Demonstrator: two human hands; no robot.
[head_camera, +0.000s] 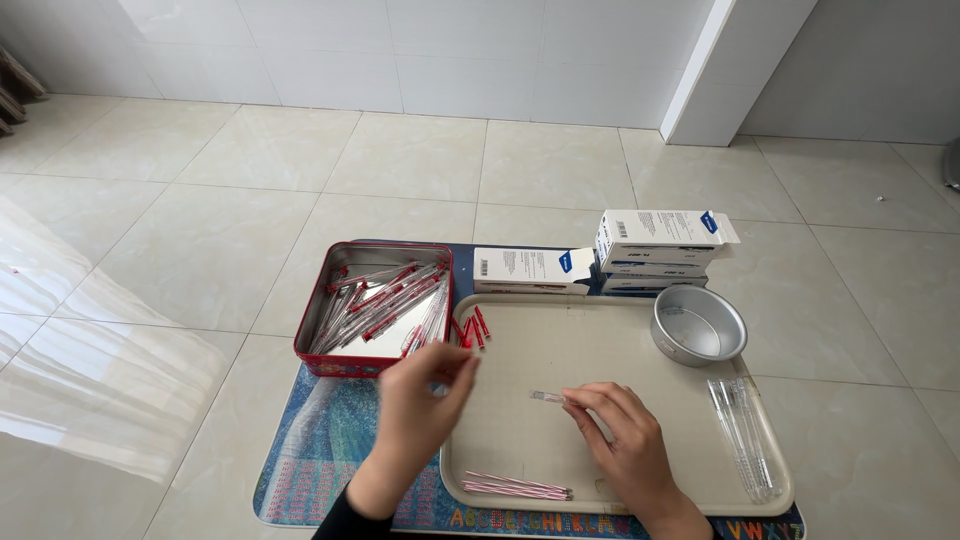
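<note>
Fingertips of the right hand (625, 440) pinch one end of a small clear tube (547, 397), which lies low over the middle of the beige tray (560, 340). So the grip of this hand is pressed together on the tube. The left hand (420, 400) hovers at the left rim of the tray, between the tray and the red tin (372, 365). Its fingers are curled and blurred, so I cannot tell if its grip holds something or is only half closed.

Around the hands, the work looks only partly done, as I judge it. The red tin is full of thin sticks with red ends inside clear sleeves, a big heap. On the tray, a small bundle of pink sticks (518, 487) lies at the near edge, just beside the right wrist. A few small red caps (474, 328) lie at the far left corner of the tray. A pile of clear sleeves (742, 432) lies along the right side of the tray. The round metal bowl (697, 326) at the far right corner seems empty. Because the tin holds many more pieces than the small piles on the tray, most of the pieces seem not yet handled.

Behind the tray stand white boxes (655, 250), one lying alone and some stacked. All rests on a colourful mat (320, 450) on the tiled floor (200, 200).
</note>
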